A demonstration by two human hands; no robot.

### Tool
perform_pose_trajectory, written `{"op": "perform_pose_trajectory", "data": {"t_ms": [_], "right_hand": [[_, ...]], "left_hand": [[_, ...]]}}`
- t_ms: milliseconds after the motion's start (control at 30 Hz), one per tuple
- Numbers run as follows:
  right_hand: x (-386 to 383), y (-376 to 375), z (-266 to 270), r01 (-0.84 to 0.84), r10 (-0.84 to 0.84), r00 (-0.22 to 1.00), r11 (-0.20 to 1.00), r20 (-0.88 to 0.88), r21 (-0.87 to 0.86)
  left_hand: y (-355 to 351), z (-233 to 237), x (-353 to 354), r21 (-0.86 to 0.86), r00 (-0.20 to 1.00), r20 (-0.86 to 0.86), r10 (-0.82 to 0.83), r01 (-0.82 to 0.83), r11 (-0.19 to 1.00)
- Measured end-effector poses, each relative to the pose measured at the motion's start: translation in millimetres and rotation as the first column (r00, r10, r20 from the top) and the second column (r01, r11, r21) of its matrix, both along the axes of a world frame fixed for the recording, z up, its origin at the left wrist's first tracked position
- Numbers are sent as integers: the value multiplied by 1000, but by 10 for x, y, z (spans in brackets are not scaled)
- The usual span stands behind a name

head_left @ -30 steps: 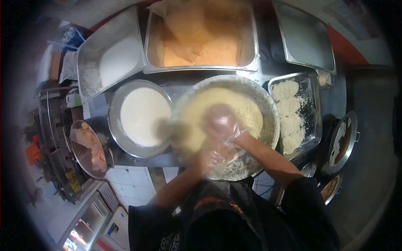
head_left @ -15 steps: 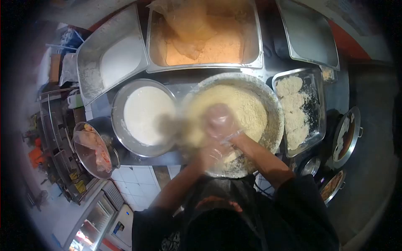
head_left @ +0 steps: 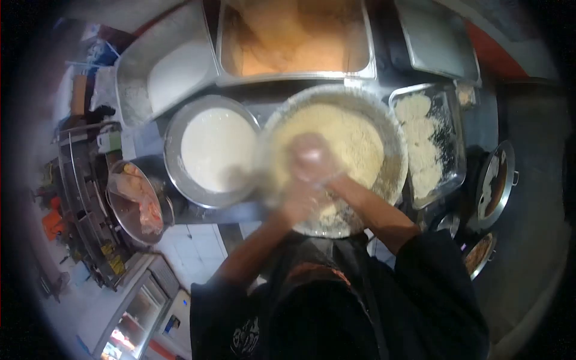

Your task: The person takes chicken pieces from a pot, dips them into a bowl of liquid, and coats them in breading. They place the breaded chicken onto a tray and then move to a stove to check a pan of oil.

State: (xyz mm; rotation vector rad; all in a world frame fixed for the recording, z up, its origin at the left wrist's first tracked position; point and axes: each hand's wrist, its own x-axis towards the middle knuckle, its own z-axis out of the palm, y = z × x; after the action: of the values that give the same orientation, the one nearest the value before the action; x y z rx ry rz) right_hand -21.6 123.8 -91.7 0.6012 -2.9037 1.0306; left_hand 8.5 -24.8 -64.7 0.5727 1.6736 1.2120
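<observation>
Both my hands are over a large round bowl (head_left: 396,174) of pale yellow crumbly flour. My right hand (head_left: 312,157) looks closed, its knuckles up, near the bowl's middle; what lies under it is hidden. Lower and to the left, my left hand (head_left: 302,201) touches or nearly touches the right wrist, its fingers blurred. A smeared spot on the view covers the area left of the hands. Left of the flour bowl stands a metal bowl (head_left: 173,171) of white liquid batter. On the right, a rectangular tray (head_left: 457,162) holds flat flour-coated pieces.
At the back are a deep pan (head_left: 300,76) of orange powder, a slanted pan (head_left: 135,90) of white powder and another metal pan (head_left: 441,45). A pot (head_left: 123,219) with a plastic bag stands at left. Two round pans, one (head_left: 512,180) above the other, sit at right.
The view has shifted slightly, so the bowls and pans sit a little higher in the frame. My hands keep nearly the same pose over the flour.
</observation>
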Motion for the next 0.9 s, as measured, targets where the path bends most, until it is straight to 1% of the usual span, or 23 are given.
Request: {"op": "perform_pose_trajectory", "data": {"t_ms": [33, 67, 100, 133, 167, 233, 267, 333, 433, 467, 500, 533, 567, 600, 633, 667, 700, 733, 767, 800, 833, 867, 900], "right_hand": [[-37, -23, -124, 136, -46, 976, 889, 212, -437], [-225, -71, 109, 34, -16, 990, 992, 143, -124], [-422, -122, 365, -64, 54, 997, 979, 58, 194], [-389, -124, 363, -78, 62, 994, 980, 92, 185], [-380, -144, 327, -68, 67, 945, 998, 321, -8], [-419, -134, 191, -92, 105, 989, 988, 105, -120], [-391, -134, 166, -90, 104, 989, 988, 105, -125], [-421, -92, 267, 8, 99, 969, 902, 225, -432], [-567, 185, 333, -57, 93, 993, 913, 69, -404], [-507, 252, 358, -42, 91, 991, 912, 101, -409], [-574, 310, 451, -111, 125, 985, 987, 122, -115], [-689, 361, 475, -183, 158, 978, 964, 137, 194], [-669, 358, 399, -165, 141, 980, 971, 142, 175], [-806, 419, 130, -177, 155, 980, 967, 129, 184], [-755, 418, -179, -148, 159, 986, 970, -45, 195], [-448, 402, -266, -114, 152, 971, 973, -186, 202], [-428, 411, -84, -83, 101, 971, 992, 215, -90], [-410, 414, 123, 155, 42, 832, 940, 553, -304], [-605, 504, 316, -26, 52, 952, 996, 301, -89], [-647, 579, 404, -131, 119, 990, 977, 76, 167], [-616, 627, 378, -175, 133, 978, 943, 162, 282], [-456, 568, 364, -180, 127, 970, 948, 206, 262], [-463, 568, 388, -151, 125, 984, 964, 128, 219]], "left_hand": [[-61, -167, 94, 39, 987, 67, 143, -146, 989], [-91, -220, 142, 63, 972, 112, 204, -212, 975], [-109, -251, 165, 72, 962, 147, 232, -244, 967], [-158, -240, 202, 68, 955, 172, 243, -258, 964], [-199, -249, 242, 59, 949, 191, 249, -265, 962], [-190, -284, 242, 66, 942, 204, 265, -284, 957], [-196, -275, 251, 64, 938, 211, 275, -294, 954], [-136, -312, 227, 82, 937, 206, 281, -302, 950], [51, -359, 140, 154, 922, 231, 309, -349, 925], [108, -392, 93, 185, 922, 238, 306, -352, 918], [145, -429, 28, 214, 924, 235, 302, -352, 911], [224, -447, -42, 228, 908, 282, 312, -379, 897], [287, -446, -101, 237, 893, 315, 321, -402, 885], [341, -450, -142, 255, 877, 348, 330, -427, 867], [349, -423, -131, 248, 877, 360, 318, -418, 874], [357, -358, -102, 239, 882, 366, 299, -399, 885], [339, -316, -74, 233, 888, 361, 286, -382, 894], [370, -338, -87, 242, 893, 351, 282, -377, 894], [404, -341, -121, 253, 886, 365, 287, -391, 885], [449, -291, -161, 272, 876, 392, 282, -403, 874], [462, -278, -156, 278, 861, 426, 279, -418, 865], [464, -287, -138, 276, 848, 453, 274, -425, 862], [481, -308, -139, 275, 844, 463, 270, -427, 861]]}}
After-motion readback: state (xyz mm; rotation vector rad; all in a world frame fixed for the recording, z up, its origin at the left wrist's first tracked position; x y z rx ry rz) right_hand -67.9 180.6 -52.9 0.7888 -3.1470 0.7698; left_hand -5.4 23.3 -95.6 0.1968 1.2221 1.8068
